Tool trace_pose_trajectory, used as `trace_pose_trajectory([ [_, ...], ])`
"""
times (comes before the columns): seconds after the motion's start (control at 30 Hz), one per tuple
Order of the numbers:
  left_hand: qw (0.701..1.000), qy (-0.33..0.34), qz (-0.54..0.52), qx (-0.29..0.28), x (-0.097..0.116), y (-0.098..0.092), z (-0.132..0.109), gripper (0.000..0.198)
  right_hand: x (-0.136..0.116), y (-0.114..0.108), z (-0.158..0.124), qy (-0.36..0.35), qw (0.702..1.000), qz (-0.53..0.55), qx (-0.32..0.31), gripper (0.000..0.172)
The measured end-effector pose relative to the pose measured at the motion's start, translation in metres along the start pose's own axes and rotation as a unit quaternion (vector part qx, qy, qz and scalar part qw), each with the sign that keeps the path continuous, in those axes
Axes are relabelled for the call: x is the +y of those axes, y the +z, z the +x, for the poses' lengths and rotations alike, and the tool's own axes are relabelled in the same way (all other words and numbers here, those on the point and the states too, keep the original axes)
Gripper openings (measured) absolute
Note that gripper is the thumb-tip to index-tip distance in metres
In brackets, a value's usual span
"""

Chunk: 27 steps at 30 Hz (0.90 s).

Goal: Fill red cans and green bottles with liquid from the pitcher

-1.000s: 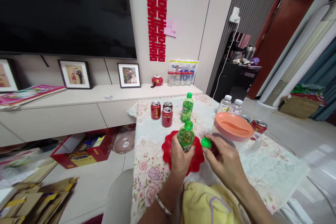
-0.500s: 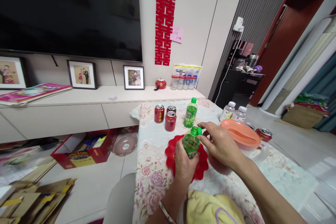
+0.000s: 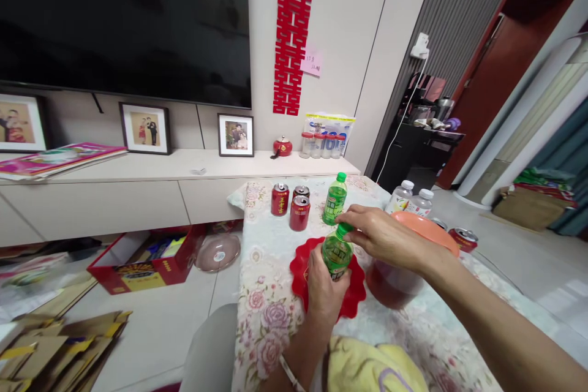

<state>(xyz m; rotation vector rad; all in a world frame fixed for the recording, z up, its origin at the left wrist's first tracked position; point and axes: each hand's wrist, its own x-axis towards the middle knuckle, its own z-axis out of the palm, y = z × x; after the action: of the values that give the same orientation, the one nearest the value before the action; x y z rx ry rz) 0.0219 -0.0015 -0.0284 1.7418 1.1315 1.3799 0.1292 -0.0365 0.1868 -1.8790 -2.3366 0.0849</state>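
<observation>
My left hand is wrapped round a small green bottle, held upright over a red scalloped plate on the flowered tablecloth. My right hand reaches over from the right, its fingers pinched on the green cap sitting on the bottle's neck. A second green bottle stands capped just behind.
Three red cans stand at the table's far left. Two white-capped bottles, an orange-lidded pitcher and another red can sit to the right. A yellow cloth lies near me. A TV cabinet runs behind.
My right hand carried the green cap from beside the bottle up onto its neck and now grips it there. The view also shifted slightly to the left.
</observation>
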Motion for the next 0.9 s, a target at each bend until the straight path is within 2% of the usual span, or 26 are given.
trace_pose_trajectory([
  [0.13,1.000,-0.004,0.004,-0.012,-0.002,0.000,0.000,0.063,-0.008,-0.004,0.004,0.037,0.999,-0.032,-0.010,0.016],
  [0.27,1.000,0.001,0.006,-0.004,-0.002,0.001,-0.001,0.062,-0.009,-0.005,0.002,0.074,0.996,-0.052,-0.004,0.031],
  [0.43,1.000,-0.002,0.003,-0.001,0.000,0.002,-0.001,0.063,-0.003,-0.005,-0.004,0.025,0.999,-0.031,-0.003,0.040],
  [0.5,1.000,-0.012,0.004,-0.003,0.001,0.002,-0.001,0.063,-0.001,-0.002,-0.003,0.010,0.999,-0.031,-0.002,0.034],
  [0.6,1.000,-0.017,0.002,-0.006,0.002,0.000,-0.001,0.064,0.001,0.002,0.000,0.026,0.999,-0.044,0.018,0.012],
  [0.73,1.000,-0.014,0.003,-0.014,0.003,-0.002,-0.001,0.061,0.004,0.002,-0.001,0.045,0.997,-0.045,0.034,0.029],
  [0.9,1.000,-0.020,0.013,-0.008,0.003,-0.001,-0.001,0.062,0.007,0.001,-0.005,-0.009,1.000,-0.014,0.015,0.037],
])
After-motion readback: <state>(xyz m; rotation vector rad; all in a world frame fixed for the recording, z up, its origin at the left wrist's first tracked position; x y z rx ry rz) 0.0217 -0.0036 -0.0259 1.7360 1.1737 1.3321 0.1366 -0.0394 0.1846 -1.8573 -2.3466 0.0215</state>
